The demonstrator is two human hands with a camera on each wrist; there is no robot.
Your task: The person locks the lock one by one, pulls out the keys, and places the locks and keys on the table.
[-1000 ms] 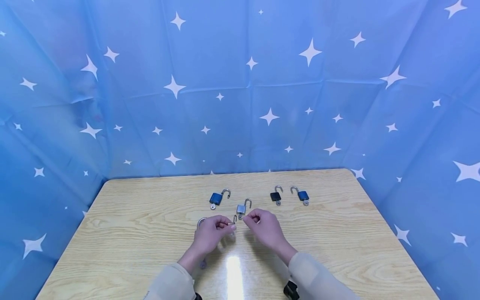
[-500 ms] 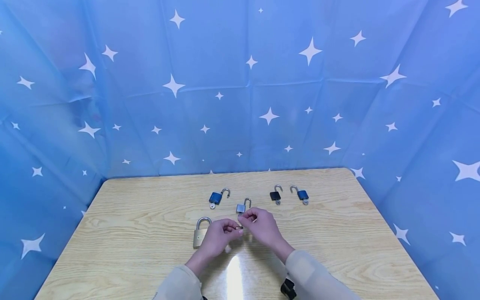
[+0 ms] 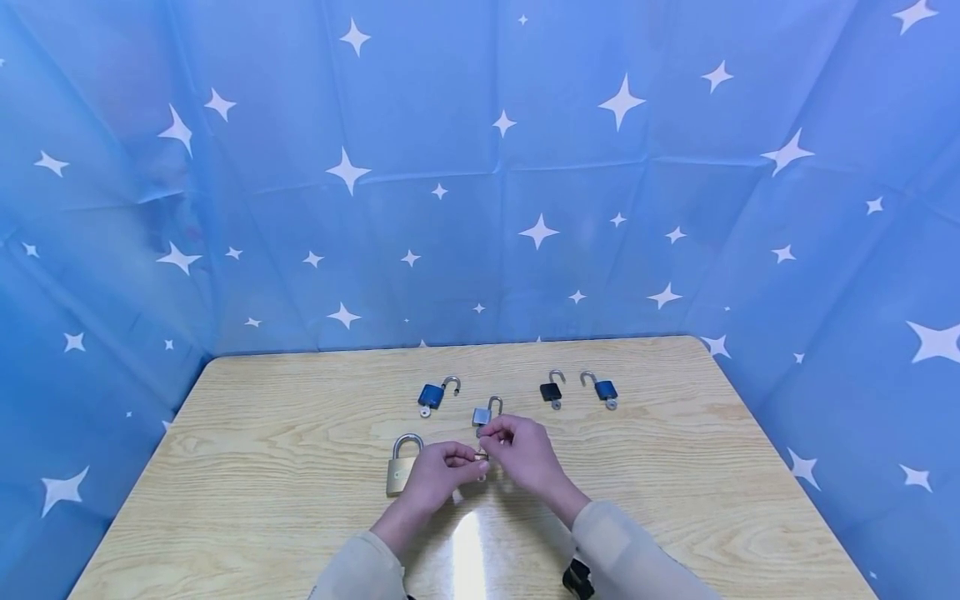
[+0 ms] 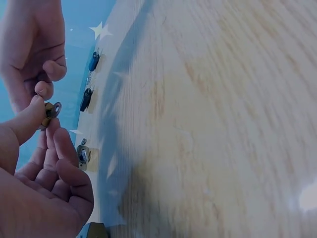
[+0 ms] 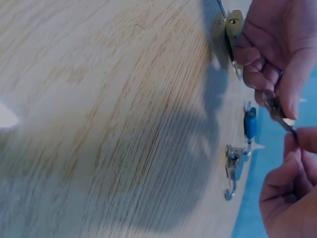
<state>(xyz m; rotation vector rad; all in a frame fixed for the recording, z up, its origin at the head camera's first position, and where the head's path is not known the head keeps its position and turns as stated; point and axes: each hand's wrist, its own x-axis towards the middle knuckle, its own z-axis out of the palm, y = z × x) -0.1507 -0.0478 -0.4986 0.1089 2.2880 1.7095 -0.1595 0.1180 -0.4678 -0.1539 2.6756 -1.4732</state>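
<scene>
My left hand [image 3: 438,477] pinches a small brass padlock [image 5: 277,106] between thumb and fingers, above the table. A key with a round, holed head [image 4: 56,109] sticks out of its bottom. At the padlock's other end, the thumb and fingertips of my right hand [image 3: 522,450] pinch the thin shackle, mostly hidden by the fingers. Beside the left hand lies a large brass padlock [image 3: 398,477] with its shackle down, partly covered by that hand. Just beyond the right fingertips lies a silver padlock [image 3: 482,417] with its shackle raised.
Further back on the wooden table [image 3: 262,433] lie a blue padlock [image 3: 431,396], a black padlock [image 3: 551,392] and another blue padlock [image 3: 605,389], shackles swung out and keys in. A starry blue cloth [image 3: 450,233] hangs behind the table's back edge.
My left hand has moved right and slightly nearer, bringing the small padlock to the right fingertips, which now pinch its shackle. The large padlock has come into fuller view.
</scene>
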